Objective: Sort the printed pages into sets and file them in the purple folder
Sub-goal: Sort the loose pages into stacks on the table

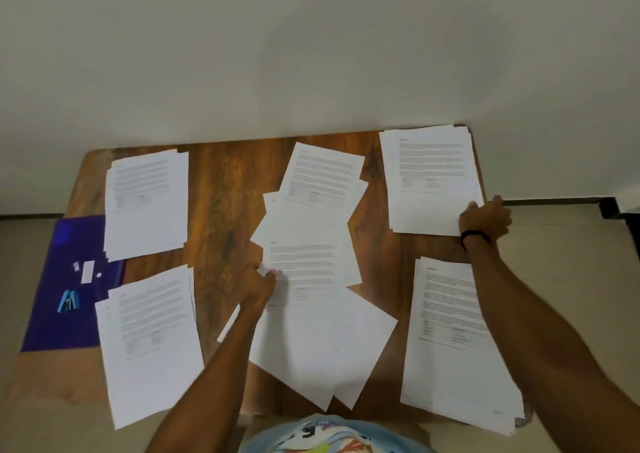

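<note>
Seen from the head camera, sorting was under way on the wooden table [221, 182]. Stacks [145, 203] of printed pages sat near its corners and a loose heap [311, 342] lay in the middle. The left hand [258, 279] pinched the left edge of the heap's top page [304, 262]; next, I judged, it had to lift that sheet alone. The right hand [485, 219] lay on the far right stack [433, 182], pressing or gripping I could not tell. The purple folder [48, 328] lay flat and glossy at the left edge, under a blue stapler [69, 301].

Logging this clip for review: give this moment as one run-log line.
stage: sorting | left hand: pinches loose centre page | right hand: on far-right stack corner | purple folder: left edge, under stapler
</note>
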`<state>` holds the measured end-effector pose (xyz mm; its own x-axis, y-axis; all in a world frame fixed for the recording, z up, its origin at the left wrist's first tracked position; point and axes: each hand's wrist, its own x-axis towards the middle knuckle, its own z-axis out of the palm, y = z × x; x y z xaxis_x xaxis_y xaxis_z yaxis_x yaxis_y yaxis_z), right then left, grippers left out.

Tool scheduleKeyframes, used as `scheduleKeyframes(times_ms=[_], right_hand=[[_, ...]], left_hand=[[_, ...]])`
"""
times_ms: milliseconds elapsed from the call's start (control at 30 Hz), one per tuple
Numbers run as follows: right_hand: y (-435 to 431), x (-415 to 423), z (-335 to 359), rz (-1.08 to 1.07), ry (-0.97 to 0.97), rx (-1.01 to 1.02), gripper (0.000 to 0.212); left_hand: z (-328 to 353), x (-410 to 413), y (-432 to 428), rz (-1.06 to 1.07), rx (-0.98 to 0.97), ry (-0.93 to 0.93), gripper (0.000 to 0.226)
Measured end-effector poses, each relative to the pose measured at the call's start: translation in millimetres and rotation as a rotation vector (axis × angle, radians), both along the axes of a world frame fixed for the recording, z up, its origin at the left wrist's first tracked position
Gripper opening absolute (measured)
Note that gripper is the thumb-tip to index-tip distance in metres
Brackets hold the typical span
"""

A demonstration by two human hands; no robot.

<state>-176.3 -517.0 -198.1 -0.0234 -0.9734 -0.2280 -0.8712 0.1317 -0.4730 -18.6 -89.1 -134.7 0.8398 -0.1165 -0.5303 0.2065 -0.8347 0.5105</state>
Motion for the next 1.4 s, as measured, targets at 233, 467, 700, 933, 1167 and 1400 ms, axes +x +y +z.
scheduleKeyframes(times_ms=[233, 467, 700, 933, 1167, 1400], right_hand=[[162.8, 26.6, 2.4, 0.29, -0.332, -0.017, 0.024], [275.0, 44.4, -23.4, 0.387, -0.425, 0.316, 0.025], [285.7, 42.9, -2.7, 0.336, -0.623, 0.595, 0.07], [250.1, 23.4, 8.7, 0.379, -0.68, 0.677, 0.034], [178.2, 3.4, 7.1, 0.183, -0.658, 0.546, 0.012], [17.6, -8.7, 8.1, 0.053, -0.416, 0.287, 0.041]], left_hand=[[-64.1, 5.1, -8.2, -0.084, 0.161, -0.035, 0.087], [-42.4, 13.3, -5.8, -0.032, -0.062, -0.123, 0.015], [-14.9, 35.3, 28.7, -0.119, -0.417, -0.01, 0.025], [2.5, 51.2, 8.4, 0.152, -0.647, 0.215, 0.026], [-14.0, 54.8, -6.6, 0.06, -0.438, 0.192, 0.042], [-51.3, 35.3, 41.0, -0.268, 0.115, -0.005, 0.081]])
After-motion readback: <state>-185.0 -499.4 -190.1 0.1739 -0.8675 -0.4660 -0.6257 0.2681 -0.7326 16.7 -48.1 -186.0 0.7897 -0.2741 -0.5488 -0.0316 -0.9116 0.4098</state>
